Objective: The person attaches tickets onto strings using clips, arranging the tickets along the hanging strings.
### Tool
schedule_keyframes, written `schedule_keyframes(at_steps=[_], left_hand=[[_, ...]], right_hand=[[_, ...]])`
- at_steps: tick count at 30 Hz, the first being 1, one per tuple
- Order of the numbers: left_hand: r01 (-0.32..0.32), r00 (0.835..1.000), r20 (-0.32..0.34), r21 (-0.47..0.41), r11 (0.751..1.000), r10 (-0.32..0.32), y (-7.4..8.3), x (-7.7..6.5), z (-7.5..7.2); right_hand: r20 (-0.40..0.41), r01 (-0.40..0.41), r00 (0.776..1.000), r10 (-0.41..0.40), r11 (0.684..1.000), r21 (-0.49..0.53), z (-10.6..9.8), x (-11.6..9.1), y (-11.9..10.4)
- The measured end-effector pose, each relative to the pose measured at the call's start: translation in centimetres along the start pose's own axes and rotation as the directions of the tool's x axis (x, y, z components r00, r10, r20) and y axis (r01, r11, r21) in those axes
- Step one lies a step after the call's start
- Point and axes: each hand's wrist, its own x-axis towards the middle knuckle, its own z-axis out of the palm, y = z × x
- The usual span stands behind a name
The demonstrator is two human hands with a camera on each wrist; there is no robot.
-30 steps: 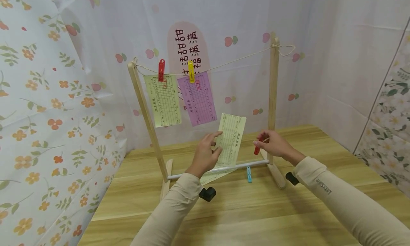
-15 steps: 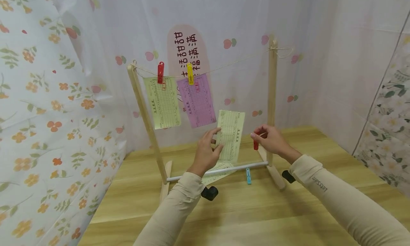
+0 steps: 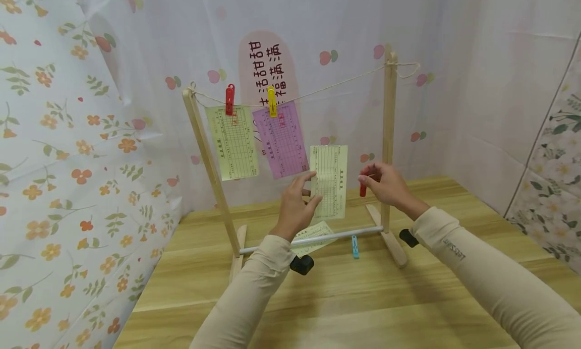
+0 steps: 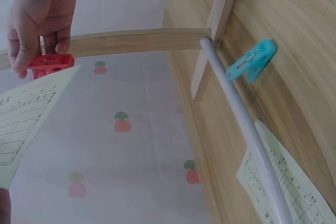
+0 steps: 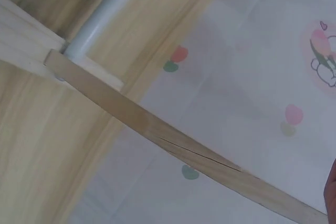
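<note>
wood-grain table [image 3: 363, 298], orange-flowered cloth [image 3: 81, 187] at left, pale printed backdrop [image 3: 345, 16] behind, pink lettered oval [image 3: 267, 61] on it

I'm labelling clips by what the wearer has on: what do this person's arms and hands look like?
Both the left hand and right hand are ungloved. The left sleeve and right sleeve are beige and long; the right one bears small dark lettering. A black device shows by the left cuff, another by the right.
</note>
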Motion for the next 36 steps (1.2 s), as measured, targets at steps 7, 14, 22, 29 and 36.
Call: schedule_keyframes(at_steps=[7, 14, 22, 29, 36], left_hand=[[-0.018, 1.000, -0.020, 0.004, 1.000, 0.019, 0.3, 0.6, 0.0], [-0.035, 0.999, -0.038, 0.017, 0.999, 0.035, 0.5, 1.1, 0.1], [-0.050, 0.998, -0.040, 0.022, 0.999, 0.050, 0.8, 1.8, 0.1], [-0.067, 0.997, -0.047, 0.023, 0.997, 0.068, 0.9, 2.3, -0.2], [-0.089, 0.992, -0.087, 0.021, 0.996, 0.090, 1.1, 2.9, -0.3]], right_hand=[[-0.026, -0.028, 0.999, 0.028, 1.000, -0.005, -0.6, 0.7, -0.6], [-0.019, -0.025, 1.000, 0.025, 1.000, -0.006, -1.2, 1.2, -1.2], [-0.006, -0.031, 0.999, 0.031, 0.999, -0.018, -1.6, 1.9, -1.7], [-0.022, -0.017, 1.000, 0.016, 1.000, -0.020, -2.1, 2.4, -2.6], [-0.049, -0.001, 0.999, -0.001, 0.999, -0.034, -2.5, 2.9, -3.7]])
